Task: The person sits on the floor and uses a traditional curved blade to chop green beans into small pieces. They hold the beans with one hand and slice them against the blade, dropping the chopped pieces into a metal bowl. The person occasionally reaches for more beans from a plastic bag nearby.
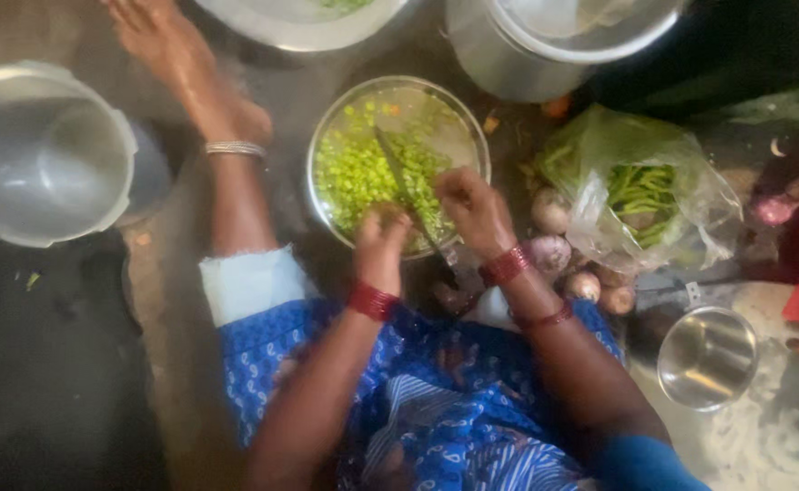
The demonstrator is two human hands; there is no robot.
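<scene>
Both hands meet at the bowl's point(326, 127) near rim, on the floor. The blade point(399, 182) slants from far-left down between them. Left hand point(383, 244) pinches a bean; right hand point(474, 211) fingers are curled, contents unclear.

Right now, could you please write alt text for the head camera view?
A seated person's left hand and right hand work at an upright blade over a steel plate of chopped green vegetables. A bag of green beans, onions and steel pots surround them.
</scene>
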